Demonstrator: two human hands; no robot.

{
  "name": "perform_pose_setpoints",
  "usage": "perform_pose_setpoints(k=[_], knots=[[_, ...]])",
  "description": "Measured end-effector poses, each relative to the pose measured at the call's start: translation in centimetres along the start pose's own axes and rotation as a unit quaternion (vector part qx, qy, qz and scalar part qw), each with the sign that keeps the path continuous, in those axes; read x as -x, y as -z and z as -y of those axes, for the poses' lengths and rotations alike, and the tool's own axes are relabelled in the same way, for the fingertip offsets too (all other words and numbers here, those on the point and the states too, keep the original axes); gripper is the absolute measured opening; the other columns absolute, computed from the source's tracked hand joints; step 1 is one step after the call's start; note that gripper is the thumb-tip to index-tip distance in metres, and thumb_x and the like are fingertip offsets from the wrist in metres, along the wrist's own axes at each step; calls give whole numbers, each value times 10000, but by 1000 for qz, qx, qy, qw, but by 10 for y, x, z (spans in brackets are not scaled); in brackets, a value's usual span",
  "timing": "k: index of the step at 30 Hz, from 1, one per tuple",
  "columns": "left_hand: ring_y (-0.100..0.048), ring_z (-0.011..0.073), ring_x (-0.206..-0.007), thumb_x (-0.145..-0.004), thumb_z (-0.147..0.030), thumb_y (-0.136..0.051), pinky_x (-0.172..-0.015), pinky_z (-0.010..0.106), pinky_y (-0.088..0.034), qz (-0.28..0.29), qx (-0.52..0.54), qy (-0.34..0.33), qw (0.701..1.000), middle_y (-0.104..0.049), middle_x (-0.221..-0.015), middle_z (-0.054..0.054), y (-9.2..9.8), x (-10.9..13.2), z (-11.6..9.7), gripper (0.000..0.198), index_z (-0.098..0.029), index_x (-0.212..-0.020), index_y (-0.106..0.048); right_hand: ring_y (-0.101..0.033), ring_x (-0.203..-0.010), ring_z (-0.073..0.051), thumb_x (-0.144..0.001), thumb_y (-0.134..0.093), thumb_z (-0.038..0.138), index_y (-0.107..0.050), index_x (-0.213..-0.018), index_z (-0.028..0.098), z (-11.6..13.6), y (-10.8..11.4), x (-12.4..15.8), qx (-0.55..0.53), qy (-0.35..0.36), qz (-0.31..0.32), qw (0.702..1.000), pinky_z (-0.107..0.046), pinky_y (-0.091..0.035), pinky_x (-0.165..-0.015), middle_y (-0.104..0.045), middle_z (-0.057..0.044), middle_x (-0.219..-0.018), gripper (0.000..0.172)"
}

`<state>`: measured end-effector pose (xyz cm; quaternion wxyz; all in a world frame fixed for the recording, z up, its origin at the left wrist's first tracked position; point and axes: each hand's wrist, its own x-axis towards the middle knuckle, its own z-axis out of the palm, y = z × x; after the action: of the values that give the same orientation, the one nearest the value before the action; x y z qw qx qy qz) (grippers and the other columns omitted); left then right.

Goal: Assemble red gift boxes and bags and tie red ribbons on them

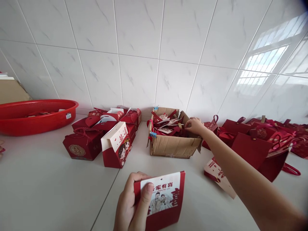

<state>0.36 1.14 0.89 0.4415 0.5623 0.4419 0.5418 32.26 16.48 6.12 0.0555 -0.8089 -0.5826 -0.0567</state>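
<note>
Wall: white tiles (pixel 137 29) stand behind everything; window glare washes out the upper right.
Surface: pale and smooth (pixel 60 195), cut off below.
Red bags: massed at your right (pixel 252 147), overlapping; the right edge crops the farthest.
Basin: red plastic (pixel 36 123), its left side out of frame, its contents hard to make out.
Gift boxes: clustered left of centre (pixel 81 146), the rear ones half hidden.
Cardboard box: open, near the wall (pixel 170 147); its front wall hides the bottom of the pile of cards (pixel 166 123) inside.
Held carton: red, a printed couple on its white panel (pixel 166 199), raised before you, lower end cropped; your thumb covers some lettering.
Left hand: grasping that carton by its left edge (pixel 134 202).
Right hand: at the cardboard box's right side (pixel 194 126); you cannot tell whether the hidden fingertips pinch anything.
Left-edge sliver: too cropped to identify (pixel 1 148).
</note>
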Motion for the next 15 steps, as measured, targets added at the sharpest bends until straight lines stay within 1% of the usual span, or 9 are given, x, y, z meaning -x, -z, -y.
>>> perform_pose_setpoints(k=[3,6,8,11,13,15], knots=[[-595,152,-603,-810,-597,-570,-521,202,-475,2,2,-1,1000,-623,-706,2,0,0,0,391,-207,-828,-570,-375,-1312,-293,-892,-600,344,-618,-1130,190,2,2,4,15,0,-19,1000,-519,-349,-1050,-434,-88,-1422,284],[-592,150,-597,-810,-600,-566,-535,204,-482,8,3,-2,1000,-618,-701,-3,0,0,-1,394,-207,-829,-564,-344,-1327,-295,-894,-587,353,-631,-1090,182,6,6,9,31,25,-32,999,-523,-304,-1068,-448,-88,-1403,264],[-593,149,-596,-815,-592,-564,-541,205,-484,11,5,0,1000,-623,-702,-4,0,0,-1,385,-208,-832,-561,-381,-1299,-282,-893,-589,362,-635,-1070,177,10,10,13,44,54,-29,997,-516,-292,-1072,-491,-84,-1357,260],[-596,149,-595,-823,-586,-558,-531,204,-479,15,7,7,1000,-632,-699,-4,0,0,-1,375,-211,-835,-561,-493,-1184,-252,-888,-599,386,-641,-1027,164,15,13,15,64,93,2,994,-501,-320,-1050,-593,-73,-1198,265],[-600,152,-596,-824,-587,-555,-525,204,-478,17,6,8,1000,-633,-691,-4,0,0,-1,375,-213,-831,-563,-526,-1134,-247,-878,-608,412,-643,-998,157,16,14,13,74,101,26,992,-498,-338,-1030,-623,-69,-1119,284],[-604,154,-604,-819,-590,-560,-524,203,-478,13,3,4,1000,-636,-701,-2,1,1,-1,377,-214,-827,-567,-524,-1129,-251,-866,-611,448,-645,-992,160,15,14,11,73,100,40,991,-494,-347,-1013,-628,-69,-1093,316]])
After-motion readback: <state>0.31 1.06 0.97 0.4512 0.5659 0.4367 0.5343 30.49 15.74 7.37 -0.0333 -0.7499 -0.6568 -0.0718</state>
